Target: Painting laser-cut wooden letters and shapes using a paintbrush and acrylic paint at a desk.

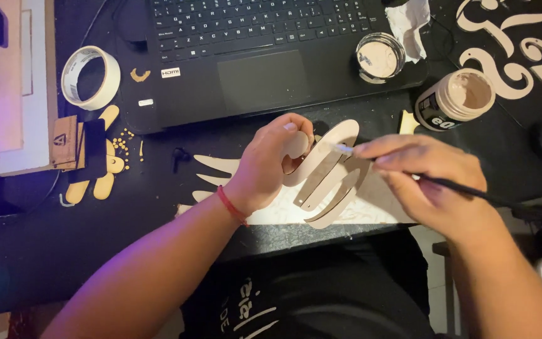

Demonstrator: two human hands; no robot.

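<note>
My left hand (270,164) grips a curved, pale wooden cut-out shape (325,172) and holds it tilted above the dark desk. A red cord circles that wrist. My right hand (431,182) holds a thin black paintbrush (472,191); its white tip (341,149) touches the upper edge of the cut-out. Under the hands lies a flat pale sheet (283,213) with more pointed cut-out pieces (211,171) to the left.
An open paint pot (456,97) lies on its side at right, its lid (379,58) on the black laptop (265,56). A masking tape roll (90,76), small wooden pieces (98,157) and painted curly shapes (512,56) surround them. The desk edge runs near my lap.
</note>
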